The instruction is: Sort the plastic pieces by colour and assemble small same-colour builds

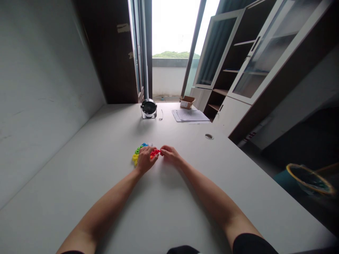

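On the white table (113, 141): the small coloured pieces lie in a loose cluster, and both hands meet at its right side.
Red pieces (154, 153): they are between the two hands, partly covered by the left fingers; how many they are, I cannot tell.
Left hand (145, 158): it is curved over the red pieces, with the thumb near the body; if it grips them or only covers them, I cannot tell.
Right hand (169, 153): thumb and fingertips appear pressed together, pinching the right end of the red pieces.
Other colours: yellow pieces (135, 158), green pieces (137, 150) and a blue piece (144, 144) lie just beside the left hand, on its outer and far sides.
Handling: the pieces look like plastic, so probably light, stiff, perhaps a little slippery, and not very fragile.
Where to hold: a fingertip pinch on the outer edges seems best; pressing too hard could make one jump away.
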The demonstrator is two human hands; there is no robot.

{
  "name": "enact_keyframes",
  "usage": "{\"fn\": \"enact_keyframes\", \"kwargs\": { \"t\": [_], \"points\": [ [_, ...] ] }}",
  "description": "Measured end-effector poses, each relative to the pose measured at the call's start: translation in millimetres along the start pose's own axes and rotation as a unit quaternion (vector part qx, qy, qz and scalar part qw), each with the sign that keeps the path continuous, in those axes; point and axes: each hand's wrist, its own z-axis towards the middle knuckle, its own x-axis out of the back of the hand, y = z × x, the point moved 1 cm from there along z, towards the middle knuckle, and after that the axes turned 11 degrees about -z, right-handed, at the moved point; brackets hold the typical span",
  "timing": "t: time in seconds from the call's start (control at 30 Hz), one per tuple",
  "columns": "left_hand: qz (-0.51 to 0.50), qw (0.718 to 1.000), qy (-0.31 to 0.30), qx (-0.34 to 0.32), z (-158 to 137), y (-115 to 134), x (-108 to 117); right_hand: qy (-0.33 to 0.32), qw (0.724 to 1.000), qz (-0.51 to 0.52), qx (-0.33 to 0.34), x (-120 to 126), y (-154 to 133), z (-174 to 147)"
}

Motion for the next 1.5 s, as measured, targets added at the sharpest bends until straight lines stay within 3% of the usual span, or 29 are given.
{"fn": "enact_keyframes", "kwargs": {
  "t": [0.23,0.47,0.93,1.5],
  "points": [
    [0.008,1.0,-0.01,-0.01,-1.1,-1.8,-1.9,0.006,1.0,-0.01,-0.009,-1.3,0.0,0.1],
    [0.007,1.0,-0.012,-0.003,-1.2,-1.4,0.0,0.019,0.998,0.063,-0.002,-3.5,-4.3,-0.1],
    [0.0,1.0,-0.002,0.012,0.0,0.8,1.1,0.01,1.0,-0.008,0.006,-1.4,-5.5,-1.3],
    [-0.022,1.0,0.009,0.017,-0.1,-1.2,0.8,0.048,0.998,-0.028,0.012,-4.2,1.3,0.2]
  ]
}}
